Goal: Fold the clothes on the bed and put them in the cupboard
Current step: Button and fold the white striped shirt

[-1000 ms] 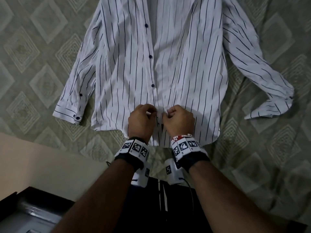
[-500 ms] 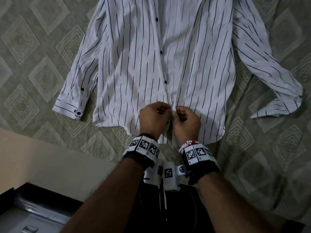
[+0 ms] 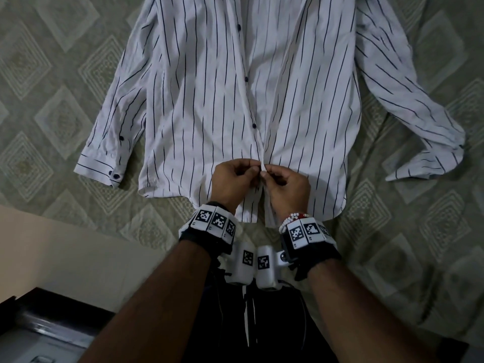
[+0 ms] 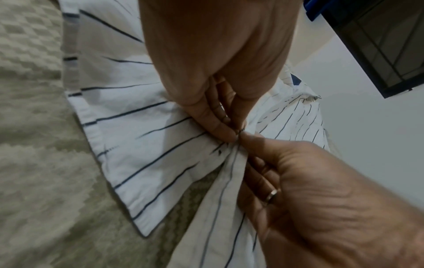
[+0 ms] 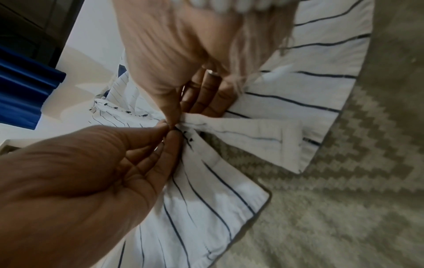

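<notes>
A white shirt (image 3: 209, 100) with thin dark stripes lies face up and spread out on the bed (image 3: 52, 74). Its sleeves reach out left (image 3: 104, 158) and right (image 3: 424, 163). My two hands meet at the front placket just above the hem. My left hand (image 3: 251, 171) pinches the left front edge, seen close in the left wrist view (image 4: 229, 130). My right hand (image 3: 269, 175) pinches the right front edge (image 5: 176, 116), lifting it into a small ridge. A dark button (image 3: 254, 126) sits just above the hands. What lies between the fingertips is hidden.
The bedspread is grey-green with a diamond pattern. The bed's edge (image 3: 65, 252) runs along the lower left, with dark furniture (image 3: 39, 323) below it. A dark-framed panel (image 4: 378, 45) and a blue object (image 5: 23, 94) stand off to the side on the wall.
My hands have drawn closer until their fingertips meet at the placket, pulling the two front edges together. The shirt otherwise lies as before.
</notes>
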